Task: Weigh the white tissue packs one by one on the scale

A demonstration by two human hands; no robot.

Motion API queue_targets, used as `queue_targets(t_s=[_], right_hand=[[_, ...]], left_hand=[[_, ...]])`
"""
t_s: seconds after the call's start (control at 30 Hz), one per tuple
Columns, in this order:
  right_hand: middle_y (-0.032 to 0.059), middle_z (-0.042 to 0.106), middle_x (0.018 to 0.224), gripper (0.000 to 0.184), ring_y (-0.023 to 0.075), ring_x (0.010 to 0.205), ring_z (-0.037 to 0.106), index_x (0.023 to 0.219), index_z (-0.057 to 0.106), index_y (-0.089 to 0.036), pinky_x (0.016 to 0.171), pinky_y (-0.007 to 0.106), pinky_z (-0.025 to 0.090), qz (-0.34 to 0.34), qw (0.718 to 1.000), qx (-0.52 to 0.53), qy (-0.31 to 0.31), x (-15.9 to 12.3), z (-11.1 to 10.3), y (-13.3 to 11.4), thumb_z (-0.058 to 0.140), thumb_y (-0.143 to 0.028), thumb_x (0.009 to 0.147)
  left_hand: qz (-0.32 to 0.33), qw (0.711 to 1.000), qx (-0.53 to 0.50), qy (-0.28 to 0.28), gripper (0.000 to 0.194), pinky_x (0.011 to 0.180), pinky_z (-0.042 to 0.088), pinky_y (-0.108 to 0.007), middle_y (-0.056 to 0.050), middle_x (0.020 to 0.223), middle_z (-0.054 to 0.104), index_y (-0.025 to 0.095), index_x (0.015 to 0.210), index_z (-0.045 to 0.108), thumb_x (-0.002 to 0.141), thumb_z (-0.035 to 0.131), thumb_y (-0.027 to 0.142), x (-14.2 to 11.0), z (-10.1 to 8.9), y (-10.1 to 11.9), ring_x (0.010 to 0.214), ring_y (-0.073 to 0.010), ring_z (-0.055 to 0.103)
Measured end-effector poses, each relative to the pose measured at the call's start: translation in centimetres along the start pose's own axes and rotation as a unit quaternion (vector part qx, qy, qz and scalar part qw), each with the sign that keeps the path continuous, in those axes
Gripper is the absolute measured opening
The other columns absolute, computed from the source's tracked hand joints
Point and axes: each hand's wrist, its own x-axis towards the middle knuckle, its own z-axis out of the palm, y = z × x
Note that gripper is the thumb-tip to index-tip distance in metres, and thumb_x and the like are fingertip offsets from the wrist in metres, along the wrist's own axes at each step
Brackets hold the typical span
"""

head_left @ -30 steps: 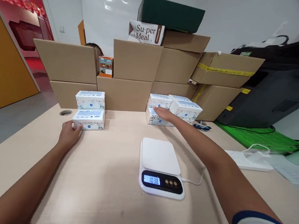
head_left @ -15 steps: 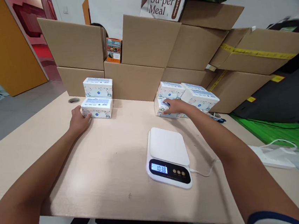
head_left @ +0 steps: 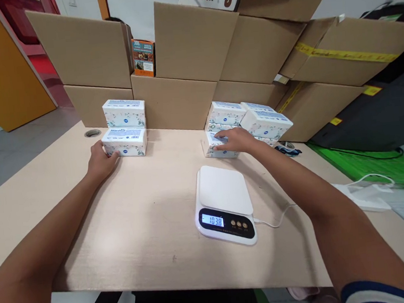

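Observation:
Two white tissue packs are stacked at the left; my left hand (head_left: 100, 161) is curled round the left end of the lower pack (head_left: 125, 141), thumb at its front. On the right is a pile of several similar packs (head_left: 265, 122). My right hand (head_left: 238, 140) lies on the lowest front pack (head_left: 217, 151), fingers stretched flat across its top. A white kitchen scale (head_left: 224, 201) sits just in front of that pack, nothing on its platform, display reading 1038.
Brown cardboard boxes (head_left: 184, 41) are stacked along the desk's back edge, with a small orange box (head_left: 143, 57) between them. A cable hole (head_left: 92, 133) lies left of the packs. The scale's white cable (head_left: 276, 220) runs right. Papers (head_left: 371, 197) lie at the right.
The view has tilted down and shifted slightly. Both hands stay on the same packs; the right hand has flattened over the lowest pack. The scale reading is unchanged.

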Motion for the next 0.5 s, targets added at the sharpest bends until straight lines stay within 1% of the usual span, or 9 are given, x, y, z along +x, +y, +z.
queue_targets(t_s=[0.07,0.1,0.17,0.23,0.3,0.37,0.43,0.5], right_hand=[[0.0134,0.072,0.158,0.084,0.0441,0.152,0.058,0.164,0.06,-0.025,0.13,0.055,0.041,0.003,1.0,0.001,-0.001,0.4,-0.1,0.3,0.078,-0.064,0.092],[0.0146,0.066,0.164,0.093,0.0441,0.156,0.055,0.168,0.055,-0.024,0.132,0.054,0.039,0.005,1.0,0.003,-0.007,0.7,0.1,0.4,0.083,-0.063,0.088],[0.0203,0.053,0.175,0.113,0.0446,0.161,0.05,0.176,0.041,-0.019,0.132,0.051,0.04,0.01,1.0,0.005,-0.025,1.4,0.7,0.3,0.091,-0.058,0.082],[0.0283,0.048,0.175,0.125,0.0476,0.159,0.051,0.179,0.031,-0.014,0.128,0.053,0.044,0.019,0.999,0.006,-0.045,1.9,1.4,-0.2,0.093,-0.057,0.08],[0.0332,0.048,0.172,0.129,0.0508,0.156,0.053,0.18,0.025,-0.011,0.125,0.056,0.047,0.025,0.998,0.007,-0.062,2.0,1.7,-0.9,0.093,-0.057,0.08],[0.0327,0.048,0.172,0.129,0.052,0.156,0.051,0.18,0.025,-0.014,0.125,0.057,0.048,0.019,0.997,0.006,-0.072,1.5,1.1,-1.4,0.094,-0.057,0.08],[0.0299,0.049,0.171,0.129,0.053,0.155,0.051,0.18,0.027,-0.018,0.125,0.06,0.047,-0.004,0.999,0.001,-0.054,0.5,-0.1,-1.6,0.095,-0.056,0.077],[0.0267,0.053,0.167,0.131,0.0544,0.153,0.053,0.18,0.027,-0.022,0.123,0.064,0.048,-0.034,0.999,0.01,-0.012,-0.9,-1.7,-1.4,0.095,-0.061,0.075]], left_hand=[[-0.001,1.0,0.002,-0.007,0.068,0.107,0.064,-0.058,-0.018,0.15,0.058,0.024,0.151,0.055,0.089,0.079,0.039,0.0,-0.1,0.1,0.109,-0.0348,0.076],[-0.002,1.0,0.003,-0.011,0.068,0.107,0.064,-0.056,-0.018,0.151,0.058,0.024,0.151,0.055,0.09,0.078,0.04,0.0,-0.2,0.2,0.109,-0.0343,0.077],[-0.005,1.0,0.0,-0.012,0.066,0.107,0.064,-0.054,-0.018,0.153,0.058,0.023,0.151,0.055,0.091,0.077,0.04,-0.1,-0.3,0.4,0.109,-0.0327,0.077],[-0.008,1.0,-0.002,-0.012,0.064,0.106,0.064,-0.052,-0.017,0.155,0.059,0.023,0.151,0.055,0.092,0.076,0.039,-0.2,-0.5,0.6,0.109,-0.0321,0.077],[-0.008,1.0,0.0,-0.016,0.064,0.105,0.064,-0.051,-0.018,0.156,0.059,0.021,0.153,0.055,0.094,0.076,0.037,-0.2,-0.5,0.8,0.11,-0.032,0.077],[-0.007,1.0,0.008,-0.022,0.066,0.105,0.063,-0.049,-0.018,0.157,0.059,0.017,0.155,0.053,0.096,0.076,0.037,-0.4,-0.5,1.0,0.111,-0.0314,0.075],[-0.004,1.0,0.016,-0.022,0.068,0.107,0.062,-0.048,-0.02,0.158,0.058,0.013,0.157,0.051,0.099,0.076,0.036,-0.5,-0.5,1.2,0.111,-0.0296,0.074],[0.0,1.0,0.022,-0.021,0.069,0.109,0.061,-0.048,-0.021,0.16,0.056,0.008,0.159,0.048,0.101,0.076,0.035,-0.7,-0.3,1.4,0.109,-0.0267,0.072]])
